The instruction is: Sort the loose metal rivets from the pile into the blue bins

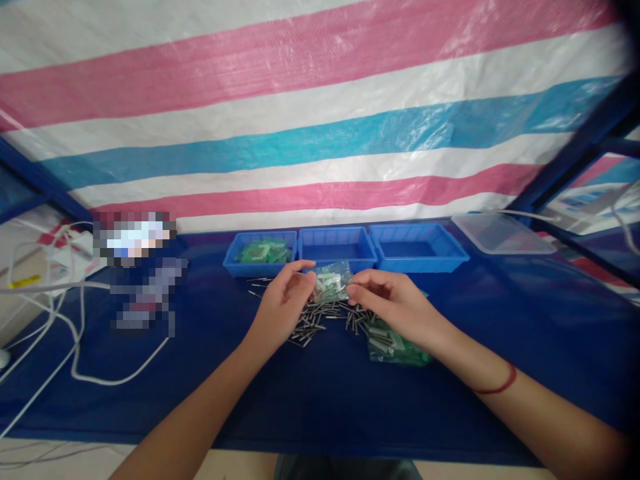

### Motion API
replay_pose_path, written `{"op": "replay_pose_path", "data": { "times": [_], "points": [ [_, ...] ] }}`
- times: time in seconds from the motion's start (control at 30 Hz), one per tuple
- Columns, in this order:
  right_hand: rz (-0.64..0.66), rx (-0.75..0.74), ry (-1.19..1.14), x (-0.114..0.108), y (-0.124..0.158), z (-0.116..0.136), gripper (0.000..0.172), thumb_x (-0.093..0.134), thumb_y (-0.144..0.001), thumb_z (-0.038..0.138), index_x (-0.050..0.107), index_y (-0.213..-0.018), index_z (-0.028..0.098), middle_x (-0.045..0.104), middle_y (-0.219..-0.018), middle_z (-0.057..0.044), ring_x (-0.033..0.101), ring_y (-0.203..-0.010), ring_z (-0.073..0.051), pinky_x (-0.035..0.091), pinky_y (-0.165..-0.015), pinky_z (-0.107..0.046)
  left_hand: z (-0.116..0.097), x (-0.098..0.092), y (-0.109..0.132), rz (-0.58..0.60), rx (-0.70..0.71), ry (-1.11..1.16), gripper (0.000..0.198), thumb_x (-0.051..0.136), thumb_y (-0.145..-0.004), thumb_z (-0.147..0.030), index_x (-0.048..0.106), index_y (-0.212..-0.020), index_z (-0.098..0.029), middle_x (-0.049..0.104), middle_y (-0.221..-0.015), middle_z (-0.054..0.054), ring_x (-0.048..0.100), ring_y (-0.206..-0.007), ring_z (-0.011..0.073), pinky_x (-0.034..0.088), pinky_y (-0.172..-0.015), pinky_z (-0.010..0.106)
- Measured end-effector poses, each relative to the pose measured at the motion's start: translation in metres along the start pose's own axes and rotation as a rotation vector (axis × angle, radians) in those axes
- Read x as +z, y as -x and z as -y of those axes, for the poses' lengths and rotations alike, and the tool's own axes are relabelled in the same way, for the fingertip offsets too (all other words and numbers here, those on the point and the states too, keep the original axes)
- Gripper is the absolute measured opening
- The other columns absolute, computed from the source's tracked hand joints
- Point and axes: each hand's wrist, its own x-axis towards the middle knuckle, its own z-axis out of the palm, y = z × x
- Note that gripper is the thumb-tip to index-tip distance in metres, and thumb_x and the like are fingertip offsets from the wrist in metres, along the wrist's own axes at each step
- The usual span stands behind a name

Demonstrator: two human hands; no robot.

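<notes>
A small clear plastic bag with pale and metal pieces inside is held up between my two hands. My left hand pinches its left edge with thumb and fingers. On the opposite edge, the thumb and fingers of my right hand are closed. Below the bag lies a loose pile of thin metal pins on the blue table. Partly hidden under my right hand are more filled clear bags with a green tint.
Three blue bins stand in a row at the back: the left bin holds green-tinted bags, beside a middle bin and a right bin. A translucent lid lies at the back right. White cables run along the left.
</notes>
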Motion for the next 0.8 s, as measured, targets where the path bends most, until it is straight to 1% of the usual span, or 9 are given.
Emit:
{"op": "replay_pose_path", "data": {
  "times": [0.13, 0.2, 0.23, 0.3, 0.37, 0.43, 0.53, 0.63, 0.8],
  "points": [
    [0.037, 0.061, -0.094, 0.004, 0.001, -0.002, 0.026, 0.059, -0.084, 0.045, 0.062, -0.085, 0.019, 0.064, -0.064, 0.001, 0.048, -0.046, -0.008, 0.038, -0.045, -0.022, 0.006, -0.008, 0.002, -0.010, 0.065, -0.128, 0.026, 0.054, -0.089, -0.039, 0.065, -0.091, -0.015, 0.065, -0.080, 0.002, 0.059, -0.073, 0.0139, 0.045, -0.067, 0.023],
    [0.003, 0.101, -0.173, 0.007, 0.002, -0.002, 0.029, 0.061, -0.082, 0.046, 0.061, -0.091, 0.019, 0.066, -0.065, 0.001, 0.046, -0.041, -0.007, 0.036, -0.040, -0.022, 0.007, -0.011, 0.002, -0.041, 0.108, -0.201, 0.024, 0.055, -0.088, -0.037, 0.067, -0.091, -0.016, 0.067, -0.087, 0.003, 0.060, -0.079, 0.0150, 0.045, -0.071, 0.024],
    [-0.022, 0.115, -0.211, 0.008, 0.002, -0.002, 0.030, 0.062, -0.081, 0.047, 0.062, -0.092, 0.018, 0.068, -0.070, -0.001, 0.048, -0.042, -0.007, 0.037, -0.039, -0.022, 0.008, -0.012, 0.003, -0.053, 0.124, -0.226, 0.023, 0.056, -0.088, -0.036, 0.068, -0.092, -0.017, 0.067, -0.089, 0.003, 0.060, -0.081, 0.0152, 0.045, -0.072, 0.024],
    [-0.064, 0.143, -0.290, 0.009, 0.001, -0.002, 0.031, 0.063, -0.081, 0.047, 0.063, -0.093, 0.018, 0.071, -0.084, -0.005, 0.056, -0.049, -0.008, 0.043, -0.042, -0.022, 0.008, -0.013, 0.004, -0.051, 0.129, -0.245, 0.022, 0.056, -0.089, -0.035, 0.070, -0.096, -0.018, 0.068, -0.087, 0.002, 0.060, -0.077, 0.0144, 0.045, -0.071, 0.023],
    [-0.097, 0.155, -0.350, 0.010, 0.001, -0.002, 0.031, 0.064, -0.080, 0.047, 0.064, -0.092, 0.018, 0.071, -0.089, -0.006, 0.063, -0.058, -0.011, 0.049, -0.047, -0.023, 0.007, -0.013, 0.007, -0.024, 0.119, -0.224, 0.024, 0.056, -0.089, -0.035, 0.070, -0.099, -0.018, 0.068, -0.081, 0.001, 0.061, -0.073, 0.0136, 0.046, -0.070, 0.023],
    [-0.125, 0.135, -0.359, 0.009, 0.001, -0.003, 0.029, 0.066, -0.080, 0.046, 0.066, -0.090, 0.018, 0.071, -0.083, -0.005, 0.065, -0.063, -0.012, 0.052, -0.051, -0.023, 0.006, -0.012, 0.009, 0.003, 0.113, -0.178, 0.025, 0.055, -0.090, -0.035, 0.070, -0.101, -0.018, 0.069, -0.078, 0.001, 0.063, -0.073, 0.0137, 0.047, -0.071, 0.023],
    [-0.147, 0.067, -0.335, 0.009, 0.001, -0.005, 0.023, 0.071, -0.077, 0.038, 0.067, -0.088, 0.019, 0.068, -0.074, -0.002, 0.066, -0.066, -0.012, 0.056, -0.057, -0.024, 0.007, -0.010, 0.011, 0.008, 0.123, -0.131, 0.025, 0.056, -0.089, -0.034, 0.070, -0.101, -0.018, 0.071, -0.085, 0.003, 0.065, -0.080, 0.0150, 0.049, -0.075, 0.023],
    [-0.168, 0.027, -0.343, 0.009, 0.001, -0.007, 0.020, 0.075, -0.072, 0.032, 0.067, -0.086, 0.020, 0.068, -0.076, 0.000, 0.065, -0.065, -0.011, 0.058, -0.059, -0.024, 0.011, -0.008, 0.010, -0.008, 0.136, -0.133, 0.020, 0.062, -0.085, -0.030, 0.070, -0.097, -0.017, 0.071, -0.091, 0.003, 0.066, -0.081, 0.0155, 0.050, -0.075, 0.023],
    [-0.232, 0.018, -0.320, 0.012, 0.002, -0.005, 0.022, 0.077, -0.069, 0.031, 0.067, -0.084, 0.019, 0.068, -0.077, -0.001, 0.064, -0.061, -0.011, 0.059, -0.057, -0.025, 0.019, -0.003, 0.009, -0.042, 0.150, -0.138, 0.017, 0.063, -0.084, -0.027, 0.069, -0.097, -0.017, 0.071, -0.091, 0.003, 0.065, -0.081, 0.0153, 0.050, -0.074, 0.024]
  ]
}}
